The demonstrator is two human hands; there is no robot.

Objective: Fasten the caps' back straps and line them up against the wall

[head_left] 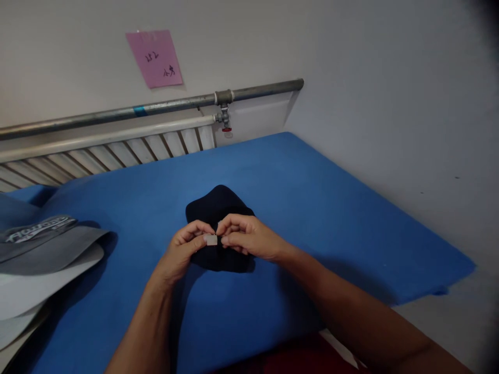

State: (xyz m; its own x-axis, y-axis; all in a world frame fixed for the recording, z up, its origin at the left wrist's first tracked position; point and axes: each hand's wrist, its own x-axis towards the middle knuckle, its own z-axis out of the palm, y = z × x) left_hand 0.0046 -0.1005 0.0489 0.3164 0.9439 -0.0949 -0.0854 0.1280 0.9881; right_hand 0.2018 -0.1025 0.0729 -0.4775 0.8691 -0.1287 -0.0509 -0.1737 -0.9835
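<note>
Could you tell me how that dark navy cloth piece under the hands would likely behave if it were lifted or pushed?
The dark navy cloth piece lies slumped with soft rounded edges on the blue table cover, so it would probably droop when lifted. It looks thin, likely light. Pushed, it would probably bunch or drag, not roll.

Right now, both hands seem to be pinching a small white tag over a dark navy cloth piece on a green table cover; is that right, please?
Not quite: the table cover is blue, not green. The head view shows the left hand and right hand pinching the small white tag over the dark navy cloth piece.
</note>
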